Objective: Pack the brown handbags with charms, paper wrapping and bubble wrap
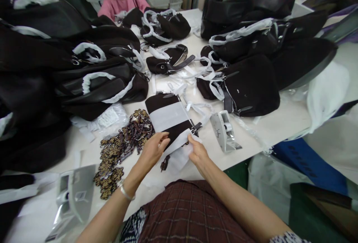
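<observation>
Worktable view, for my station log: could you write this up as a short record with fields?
Left hand: at the edge of the small dark bag, fingers curled; firm grip or light touch unclear
Right hand: pinching the white sheet
Small dark bag: lying on the worktable, white band across it
Tape dispensers: two, one right of the bag, one at the near left
Charms: heaped left of the bag
Across the table: person in pink
</observation>
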The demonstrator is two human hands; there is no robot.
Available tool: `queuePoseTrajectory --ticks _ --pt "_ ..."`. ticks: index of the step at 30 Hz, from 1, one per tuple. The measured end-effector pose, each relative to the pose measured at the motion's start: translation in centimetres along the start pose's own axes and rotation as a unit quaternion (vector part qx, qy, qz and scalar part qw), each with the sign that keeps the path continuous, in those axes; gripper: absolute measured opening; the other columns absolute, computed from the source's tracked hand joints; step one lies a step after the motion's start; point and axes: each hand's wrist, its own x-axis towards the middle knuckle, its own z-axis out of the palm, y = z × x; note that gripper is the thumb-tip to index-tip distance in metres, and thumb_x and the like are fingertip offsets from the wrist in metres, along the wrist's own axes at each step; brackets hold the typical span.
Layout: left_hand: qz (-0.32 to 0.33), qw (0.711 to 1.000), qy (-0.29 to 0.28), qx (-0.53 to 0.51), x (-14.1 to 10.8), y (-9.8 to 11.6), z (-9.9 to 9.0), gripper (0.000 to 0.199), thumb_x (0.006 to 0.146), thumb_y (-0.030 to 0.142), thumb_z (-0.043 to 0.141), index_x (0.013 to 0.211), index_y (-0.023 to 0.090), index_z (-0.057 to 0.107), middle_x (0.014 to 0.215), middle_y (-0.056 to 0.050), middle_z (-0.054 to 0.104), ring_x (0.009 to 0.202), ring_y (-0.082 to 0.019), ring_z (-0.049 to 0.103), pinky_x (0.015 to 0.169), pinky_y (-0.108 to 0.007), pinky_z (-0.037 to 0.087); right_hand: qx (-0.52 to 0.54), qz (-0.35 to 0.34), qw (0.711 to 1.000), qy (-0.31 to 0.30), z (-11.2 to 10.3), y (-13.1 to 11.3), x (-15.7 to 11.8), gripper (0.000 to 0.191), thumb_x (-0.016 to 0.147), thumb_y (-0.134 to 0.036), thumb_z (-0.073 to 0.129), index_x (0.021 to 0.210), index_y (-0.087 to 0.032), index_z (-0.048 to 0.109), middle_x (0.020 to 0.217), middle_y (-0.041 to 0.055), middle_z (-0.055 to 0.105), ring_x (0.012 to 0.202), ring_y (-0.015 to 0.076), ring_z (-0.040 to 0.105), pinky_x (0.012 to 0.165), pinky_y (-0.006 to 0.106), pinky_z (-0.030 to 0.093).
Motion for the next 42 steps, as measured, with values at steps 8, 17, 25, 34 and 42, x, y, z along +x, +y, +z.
queuePoseTrajectory --ticks 8,17,25,34,42 --pt "-0.07 0.961 -0.176 -0.2 5.5 -0.1 6.5 0.044 0.081 0.057 0.056 0.081 0.013 0.064 0.071 -0.001 0.06 0.065 -0.015 0.052 0.057 -0.025 0.04 -0.087 -0.07 0.993 0.03 0.2 0.2 -1.1 0.034 0.065 -0.03 0.084 0.092 -0.015 0.072 0.085 0.0056 0.076 0.082 0.0236 0.071 0.075 0.034 0.059" --pt "-0.218 0.864 -0.211 -0.401 5.7 0.2 5.3 0.043 0.063 0.051 0.077 0.073 0.01 0.067 0.059 0.001 0.059 0.051 -0.009 0.044 0.051 -0.022 0.03 -0.527 -0.332 0.756 -0.2 -5.7 -5.9 -4.2 0.072 0.065 -0.027 0.084 0.133 -0.025 0.058 0.134 0.0081 0.06 0.122 0.0279 0.054 0.104 0.044 0.045" --pt "-0.167 0.874 -0.216 -0.402 5.4 0.1 5.6 0.042 0.067 0.051 0.075 0.078 0.011 0.066 0.065 0.0 0.06 0.056 -0.009 0.044 0.054 -0.023 0.032 -0.577 -0.451 0.594 -0.334 -1.8 -8.4 -1.4 0.018 0.084 -0.022 0.065 0.093 -0.032 0.076 0.113 0.0024 0.072 0.12 0.0251 0.055 0.109 0.049 0.036" --pt "-0.039 0.959 -0.127 -0.251 4.0 -0.1 6.2 0.038 0.081 0.039 0.061 0.111 0.016 0.063 0.095 -0.001 0.065 0.082 -0.016 0.057 0.074 -0.026 0.044 -0.63 -0.399 0.594 -0.301 0.8 -8.5 -0.2 0.006 0.075 -0.02 0.071 0.074 -0.025 0.074 0.073 0.0003 0.07 0.075 0.0172 0.057 0.075 0.03 0.042" --pt "0.023 0.97 -0.136 -0.201 3.7 -0.5 5.8 0.038 0.087 0.036 0.053 0.12 0.019 0.058 0.111 -0.003 0.066 0.099 -0.02 0.06 0.091 -0.031 0.045 -0.723 -0.376 0.513 -0.27 2.6 -9.1 0.2 0.051 0.063 -0.018 0.08 0.112 -0.027 0.072 0.088 0.0004 0.063 0.078 0.0161 0.055 0.072 0.029 0.041"
